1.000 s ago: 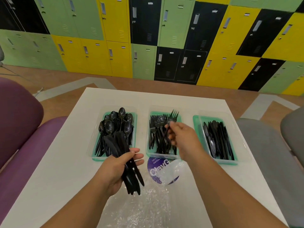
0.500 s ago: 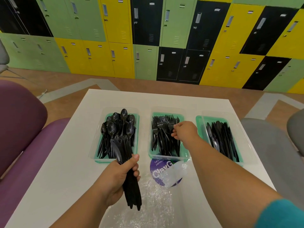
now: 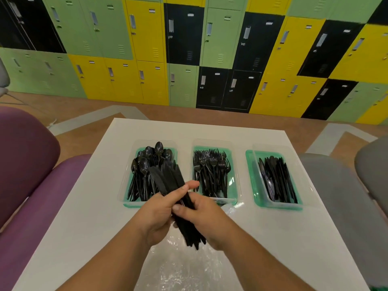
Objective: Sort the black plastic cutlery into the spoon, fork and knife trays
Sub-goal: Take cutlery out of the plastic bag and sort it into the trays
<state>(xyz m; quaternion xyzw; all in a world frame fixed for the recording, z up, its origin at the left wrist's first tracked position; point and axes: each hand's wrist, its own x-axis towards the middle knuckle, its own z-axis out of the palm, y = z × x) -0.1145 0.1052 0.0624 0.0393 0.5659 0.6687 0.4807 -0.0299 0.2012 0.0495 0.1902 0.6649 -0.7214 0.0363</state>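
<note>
A wall of green, yellow and black lockers [image 3: 189, 49] stands behind a white table [image 3: 88, 217], with a purple seat [image 3: 27, 164] at its left edge and a grey seat [image 3: 346, 196] at its right. Three green trays sit in a row nearer the far edge: the spoon tray [image 3: 129, 205] left, the fork tray [image 3: 232, 179] in the middle, the knife tray [image 3: 251, 179] right, each holding black cutlery. Clear plastic wrap [image 3: 184, 269] lies at the near edge. Above it, a bundle of knives [image 3: 168, 177] slants up in front of the spoon tray. The left hand [image 3: 157, 215] grips it, fingers curled round; the right hand [image 3: 207, 217] clasps its handles too.
</note>
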